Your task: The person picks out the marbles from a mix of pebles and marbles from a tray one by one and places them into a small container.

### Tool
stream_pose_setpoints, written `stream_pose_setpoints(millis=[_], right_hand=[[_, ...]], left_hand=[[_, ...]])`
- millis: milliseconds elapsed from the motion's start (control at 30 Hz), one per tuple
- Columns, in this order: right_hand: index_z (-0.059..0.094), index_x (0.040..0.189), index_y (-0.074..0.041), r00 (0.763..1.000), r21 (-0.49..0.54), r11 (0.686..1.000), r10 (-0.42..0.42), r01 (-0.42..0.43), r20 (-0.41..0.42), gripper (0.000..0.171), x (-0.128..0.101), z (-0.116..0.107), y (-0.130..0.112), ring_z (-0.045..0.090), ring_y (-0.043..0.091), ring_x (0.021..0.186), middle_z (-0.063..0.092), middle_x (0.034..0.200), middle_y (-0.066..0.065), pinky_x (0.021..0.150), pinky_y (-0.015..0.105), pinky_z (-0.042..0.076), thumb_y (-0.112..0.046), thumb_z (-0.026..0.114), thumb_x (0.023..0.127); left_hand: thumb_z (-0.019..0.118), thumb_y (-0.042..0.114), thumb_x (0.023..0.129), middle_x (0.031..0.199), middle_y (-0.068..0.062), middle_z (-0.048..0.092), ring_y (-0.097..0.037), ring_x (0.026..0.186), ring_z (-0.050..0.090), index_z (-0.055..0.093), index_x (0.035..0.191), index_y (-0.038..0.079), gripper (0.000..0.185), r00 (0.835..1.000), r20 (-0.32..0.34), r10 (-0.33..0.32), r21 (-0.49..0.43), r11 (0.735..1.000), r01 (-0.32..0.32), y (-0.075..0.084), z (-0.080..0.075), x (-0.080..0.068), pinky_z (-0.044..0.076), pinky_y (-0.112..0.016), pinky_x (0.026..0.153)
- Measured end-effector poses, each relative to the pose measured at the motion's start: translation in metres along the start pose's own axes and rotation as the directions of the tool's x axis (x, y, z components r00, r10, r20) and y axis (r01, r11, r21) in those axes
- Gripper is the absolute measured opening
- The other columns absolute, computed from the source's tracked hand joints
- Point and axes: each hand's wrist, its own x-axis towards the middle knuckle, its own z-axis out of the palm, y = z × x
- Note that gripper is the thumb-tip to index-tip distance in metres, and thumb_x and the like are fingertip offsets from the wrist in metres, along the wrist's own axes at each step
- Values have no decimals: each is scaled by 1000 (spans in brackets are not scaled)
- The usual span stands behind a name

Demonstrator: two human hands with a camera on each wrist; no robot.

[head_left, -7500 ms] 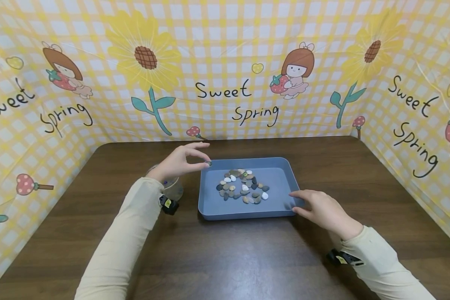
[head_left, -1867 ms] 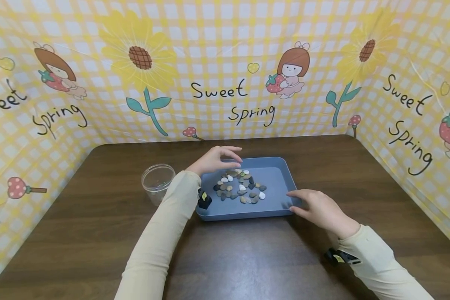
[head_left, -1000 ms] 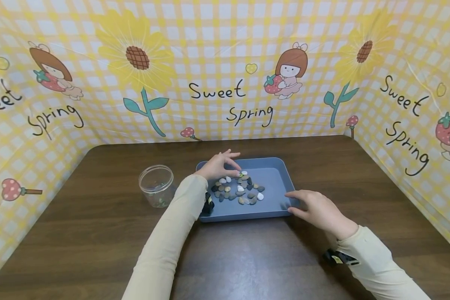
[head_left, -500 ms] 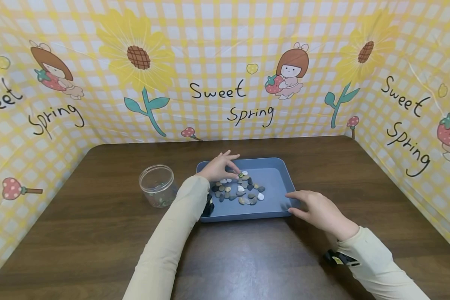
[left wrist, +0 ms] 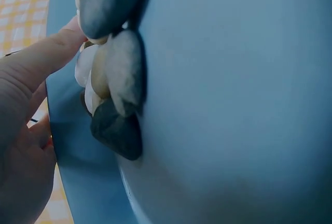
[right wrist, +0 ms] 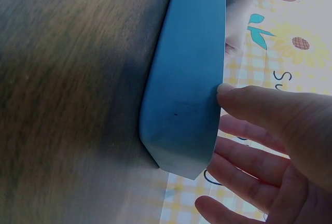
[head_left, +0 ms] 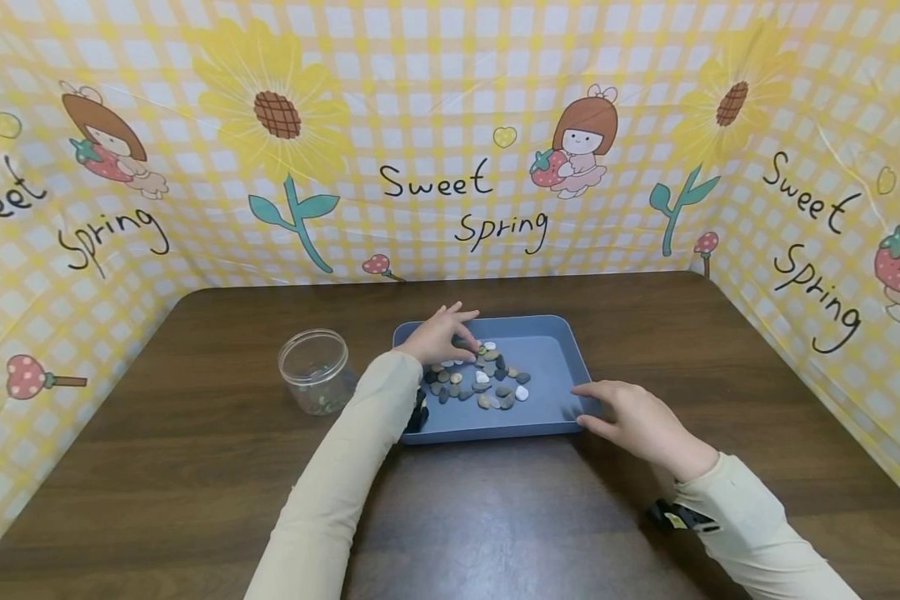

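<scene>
Pebbles (head_left: 478,377) crowd mid-tray (head_left: 551,354); left hand (head_left: 438,335) pinches one at its far edge and may nudge neighbours. Right hand (head_left: 637,421), fingers straight, steadies the tray's near-right corner.

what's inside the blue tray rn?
The blue tray holds a cluster of small pebbles, grey, tan and white. The left hand covers the cluster's far-left edge, so any stones there are hidden.
</scene>
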Motion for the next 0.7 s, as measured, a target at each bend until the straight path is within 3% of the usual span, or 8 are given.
stream_pose_setpoints(millis=[200, 400, 700], right_hand=[[64, 116, -3, 1000, 1, 1000, -6, 6, -4, 37, 0, 0, 0, 64, 29, 104, 68, 113, 13, 87, 45, 52, -19, 69, 83], [64, 115, -2, 1000, -3, 1000, -16, 16, -6, 36, 1, 0, -1, 64, 29, 104, 68, 112, 13, 87, 45, 52, -19, 69, 83], [64, 115, -2, 1000, -2, 1000, -11, 11, -2, 36, 1, 0, 0, 64, 29, 105, 68, 113, 13, 88, 45, 51, -19, 69, 83]], left_hand=[[72, 19, 82, 152, -7, 32, -30, 147, 8, 74, 95, 11, 15, 1000, 2, 12, 27, 1000, -12, 0, 0, 0, 2, -46, 120], [69, 21, 85, 152, -9, 32, -29, 147, 8, 73, 99, 10, 18, 1000, -15, 26, -44, 999, -27, -3, -1, -1, 1, -47, 119], [65, 25, 88, 153, -3, 30, -22, 148, 4, 72, 103, 14, 20, 1000, -23, -14, -104, 995, 12, -3, -5, -4, 4, -49, 119]])
